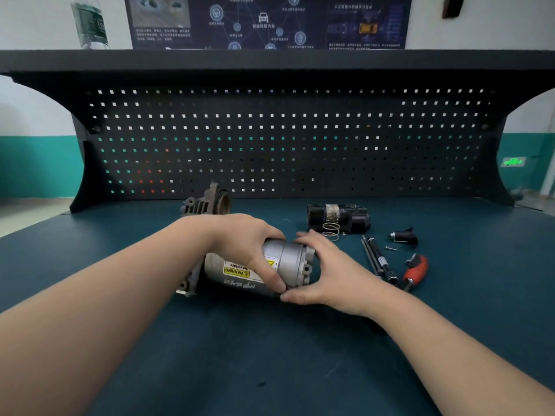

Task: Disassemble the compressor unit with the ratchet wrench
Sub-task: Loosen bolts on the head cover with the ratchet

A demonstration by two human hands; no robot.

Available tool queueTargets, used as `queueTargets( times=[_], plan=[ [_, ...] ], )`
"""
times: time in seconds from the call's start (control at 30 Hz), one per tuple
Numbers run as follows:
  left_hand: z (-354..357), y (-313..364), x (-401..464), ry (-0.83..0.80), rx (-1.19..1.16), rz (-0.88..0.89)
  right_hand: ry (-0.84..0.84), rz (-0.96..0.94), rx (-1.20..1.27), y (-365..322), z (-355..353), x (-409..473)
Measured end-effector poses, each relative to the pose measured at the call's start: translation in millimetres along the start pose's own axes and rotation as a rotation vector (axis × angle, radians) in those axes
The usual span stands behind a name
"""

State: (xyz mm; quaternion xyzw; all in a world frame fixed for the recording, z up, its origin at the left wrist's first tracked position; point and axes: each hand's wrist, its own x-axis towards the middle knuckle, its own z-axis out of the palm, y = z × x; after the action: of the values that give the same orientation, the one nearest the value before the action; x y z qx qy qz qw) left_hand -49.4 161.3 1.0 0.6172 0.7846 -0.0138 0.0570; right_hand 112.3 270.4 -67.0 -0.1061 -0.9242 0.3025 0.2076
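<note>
Hands clasp silver compressor unit (270, 270) lying mid-bench: left hand (249, 244) curled over body, right hand (318, 274) gripping end cap. Ratchet wrench (414, 270) idle, right. Steady body firmly; ease cap off straight.

The compressor unit (279, 267) is a silver-grey metal cylinder lying on its side on the worktop (270, 355), with a yellow warning label upside down on its flank, a lugged end cap to the right and a grimy cast bracket at its left end. The ratchet wrench (413, 273), red-and-black handled, lies flat to its right, apart from it.
</note>
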Motion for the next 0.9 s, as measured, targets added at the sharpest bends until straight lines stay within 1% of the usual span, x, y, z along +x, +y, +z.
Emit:
queueTargets(
  times=[0.1, 0.2, 0.3, 0.37, 0.47, 0.53, 0.63, 0.7, 0.77, 0.9],
  plan=[
    [-6.1, -1.2, 4.9, -0.047, -0.047, 0.003, 0.074, 0.022, 0.079, 3.4, -2.0, 4.7],
    [-8.1, -3.6, -1.3, 0.005, -0.042, 0.012, 0.083, 0.062, 0.154, 8.3, -1.6, 10.3],
    [4.6, -4.2, -10.0, 0.039, 0.128, 0.018, 0.062, 0.126, 0.214, 12.5, -1.7, 12.0],
    [18.5, -2.5, -12.4, 0.091, 0.22, 0.031, 0.037, 0.168, 0.231, 13.1, -3.0, 11.1],
    [29.5, -0.8, -12.5, 0.197, 0.184, 0.058, 0.011, 0.195, 0.206, 7.7, -6.8, 9.3],
    [31.8, 0.2, -12.9, 0.239, 0.161, 0.05, 0.02, 0.231, 0.199, 2.3, -7.7, 6.8],
    [38.4, 2.1, -14.6, 0.289, 0.227, 0.036, 0.041, 0.263, 0.175, -2.2, -7.0, 0.2],
    [43.5, 1.7, -19.1, 0.334, 0.265, 0.04, 0.028, 0.271, 0.209, -5.3, -5.0, -4.4],
    [44.3, -0.9, -25.6, 0.345, 0.247, 0.045, -0.004, 0.256, 0.248, -6.4, -2.9, -6.4],
    [39.1, -9.7, -34.7, 0.294, 0.136, 0.032, -0.025, 0.204, 0.335, -6.2, 2.3, -3.4]
  ],
)
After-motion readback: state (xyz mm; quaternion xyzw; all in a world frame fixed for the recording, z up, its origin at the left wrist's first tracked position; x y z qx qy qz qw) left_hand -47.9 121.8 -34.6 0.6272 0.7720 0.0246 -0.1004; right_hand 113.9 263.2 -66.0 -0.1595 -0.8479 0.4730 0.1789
